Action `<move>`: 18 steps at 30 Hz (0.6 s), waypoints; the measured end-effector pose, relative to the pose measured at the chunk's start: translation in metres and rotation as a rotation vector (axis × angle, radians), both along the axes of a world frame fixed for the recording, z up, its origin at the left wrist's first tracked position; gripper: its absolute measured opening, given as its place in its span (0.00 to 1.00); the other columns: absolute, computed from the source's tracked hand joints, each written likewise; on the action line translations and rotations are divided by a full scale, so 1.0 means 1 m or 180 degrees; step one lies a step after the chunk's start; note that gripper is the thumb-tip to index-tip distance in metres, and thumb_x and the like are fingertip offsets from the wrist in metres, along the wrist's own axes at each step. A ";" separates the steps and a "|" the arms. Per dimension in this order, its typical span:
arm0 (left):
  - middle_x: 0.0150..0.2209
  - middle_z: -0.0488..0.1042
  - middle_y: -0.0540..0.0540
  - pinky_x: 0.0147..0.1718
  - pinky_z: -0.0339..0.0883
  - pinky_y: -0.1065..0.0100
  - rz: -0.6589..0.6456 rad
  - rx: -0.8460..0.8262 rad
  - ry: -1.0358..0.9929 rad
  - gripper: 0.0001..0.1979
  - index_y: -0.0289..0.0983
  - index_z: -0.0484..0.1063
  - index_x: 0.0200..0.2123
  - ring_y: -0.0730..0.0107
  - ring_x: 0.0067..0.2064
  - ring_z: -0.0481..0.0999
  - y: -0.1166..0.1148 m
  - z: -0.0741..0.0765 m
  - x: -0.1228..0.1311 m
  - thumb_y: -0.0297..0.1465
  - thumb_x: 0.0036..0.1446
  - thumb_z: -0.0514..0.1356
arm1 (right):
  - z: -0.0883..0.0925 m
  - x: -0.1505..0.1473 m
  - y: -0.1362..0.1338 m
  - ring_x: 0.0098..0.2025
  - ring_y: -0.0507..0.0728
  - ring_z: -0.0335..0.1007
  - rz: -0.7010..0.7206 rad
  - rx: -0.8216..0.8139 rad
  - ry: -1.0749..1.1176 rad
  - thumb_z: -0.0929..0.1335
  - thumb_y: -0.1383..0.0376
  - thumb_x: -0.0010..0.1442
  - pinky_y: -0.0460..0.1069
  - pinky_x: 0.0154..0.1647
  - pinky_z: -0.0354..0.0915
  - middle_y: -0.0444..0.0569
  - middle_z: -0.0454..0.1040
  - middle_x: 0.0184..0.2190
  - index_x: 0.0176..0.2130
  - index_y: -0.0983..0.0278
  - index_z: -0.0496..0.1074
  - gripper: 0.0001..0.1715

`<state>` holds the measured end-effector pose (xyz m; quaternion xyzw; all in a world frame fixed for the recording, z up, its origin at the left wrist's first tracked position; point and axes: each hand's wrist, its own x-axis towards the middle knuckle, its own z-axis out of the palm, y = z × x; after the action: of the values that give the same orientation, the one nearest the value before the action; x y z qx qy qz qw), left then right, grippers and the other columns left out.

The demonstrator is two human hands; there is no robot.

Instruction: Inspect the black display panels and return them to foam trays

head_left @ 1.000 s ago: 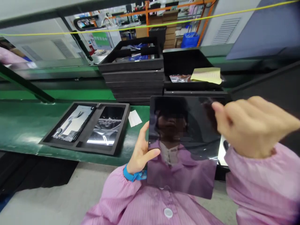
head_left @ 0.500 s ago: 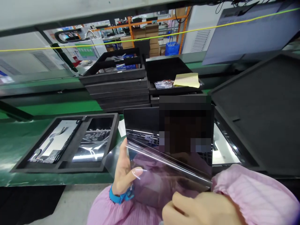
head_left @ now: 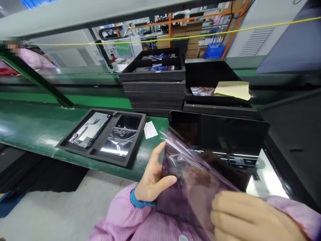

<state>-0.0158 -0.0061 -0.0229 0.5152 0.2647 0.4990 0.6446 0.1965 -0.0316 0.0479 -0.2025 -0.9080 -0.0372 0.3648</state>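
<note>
A glossy black screen panel point(head_left: 225, 134) is held tilted in front of my body, its face toward me. My left hand point(head_left: 154, 179) grips its left edge, thumb over the front and fingers behind. Clear plastic film point(head_left: 198, 187) lifts off the panel's face along a slanting fold and hangs toward me. In the foreground my right hand point(head_left: 250, 212) is closed, with the film gathered at its fingers; its fingertips are partly hidden. The panel's lower right part is behind that hand.
A black foam tray point(head_left: 137, 140) holding two flat device parts lies on the green bench point(head_left: 25, 117). Beside it is a white paper point(head_left: 150, 130). Behind stand stacked foam trays point(head_left: 155, 87) and a yellow sheet point(head_left: 232, 89). A black foam lid point(head_left: 301, 144) leans at right.
The view has turned left, and the panel has tilted. The film's fold now slants more steeply across the panel. My right hand keeps the film, while my left stays at the edge.
</note>
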 end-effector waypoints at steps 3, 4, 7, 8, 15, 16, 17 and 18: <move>0.36 0.82 0.50 0.30 0.74 0.64 -0.0056 -0.0150 -0.0198 0.37 0.56 0.53 0.65 0.62 0.30 0.81 0.004 0.006 0.003 0.29 0.55 0.63 | 0.021 0.017 0.027 0.57 0.58 0.66 0.0450 -0.0267 -0.0349 0.56 0.69 0.67 0.49 0.47 0.72 0.55 0.72 0.51 0.48 0.66 0.73 0.20; 0.40 0.81 0.49 0.34 0.75 0.62 -0.0026 -0.0236 -0.0276 0.37 0.56 0.53 0.65 0.60 0.34 0.82 0.008 0.011 0.004 0.29 0.56 0.63 | 0.030 0.025 0.039 0.64 0.59 0.57 0.0696 -0.0390 -0.0629 0.56 0.70 0.65 0.51 0.54 0.70 0.56 0.65 0.59 0.53 0.68 0.70 0.23; 0.57 0.73 0.47 0.51 0.71 0.56 0.0269 -0.0287 -0.0374 0.35 0.50 0.59 0.63 0.53 0.52 0.77 0.026 0.028 0.007 0.29 0.53 0.64 | 0.053 0.048 0.077 0.70 0.61 0.41 0.0890 -0.0663 -0.1133 0.59 0.70 0.62 0.59 0.65 0.59 0.50 0.55 0.65 0.54 0.63 0.72 0.23; 0.61 0.68 0.47 0.57 0.66 0.56 0.0392 -0.0232 -0.0326 0.32 0.47 0.62 0.62 0.52 0.59 0.71 0.036 0.033 0.008 0.29 0.53 0.64 | 0.057 0.053 0.088 0.69 0.62 0.42 0.0889 -0.0740 -0.1147 0.62 0.67 0.63 0.60 0.66 0.57 0.48 0.57 0.64 0.50 0.60 0.74 0.19; 0.61 0.67 0.50 0.64 0.53 0.68 0.0979 -0.0213 -0.0013 0.17 0.34 0.69 0.54 0.67 0.67 0.58 0.084 0.066 0.024 0.25 0.62 0.53 | 0.044 0.043 0.131 0.54 0.56 0.70 -0.0293 -0.0505 0.1425 0.68 0.65 0.60 0.58 0.66 0.57 0.46 0.78 0.40 0.22 0.63 0.68 0.16; 0.60 0.68 0.52 0.63 0.54 0.69 0.1064 -0.0319 -0.0042 0.17 0.33 0.69 0.53 0.69 0.66 0.60 0.085 0.072 0.028 0.23 0.63 0.51 | 0.041 0.040 0.132 0.51 0.56 0.71 -0.0342 -0.0551 0.1659 0.68 0.66 0.59 0.57 0.66 0.57 0.46 0.78 0.39 0.22 0.62 0.67 0.15; 0.59 0.69 0.53 0.63 0.55 0.69 0.1119 -0.0432 -0.0088 0.17 0.33 0.69 0.53 0.70 0.65 0.61 0.084 0.078 0.031 0.22 0.64 0.50 | 0.039 0.038 0.133 0.49 0.55 0.72 -0.0331 -0.0623 0.1777 0.67 0.65 0.58 0.56 0.66 0.57 0.46 0.78 0.38 0.22 0.61 0.67 0.14; 0.59 0.70 0.53 0.62 0.55 0.70 0.1132 -0.0549 -0.0165 0.17 0.32 0.69 0.53 0.70 0.64 0.63 0.082 0.083 0.033 0.22 0.64 0.50 | 0.038 0.038 0.133 0.48 0.56 0.73 -0.0389 -0.0697 0.1828 0.68 0.63 0.57 0.55 0.66 0.57 0.47 0.78 0.38 0.22 0.61 0.67 0.13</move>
<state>0.0173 0.0757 0.0598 0.3902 0.3766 0.5935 0.5947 0.2342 0.1014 0.0854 -0.2970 -0.7526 0.0977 0.5795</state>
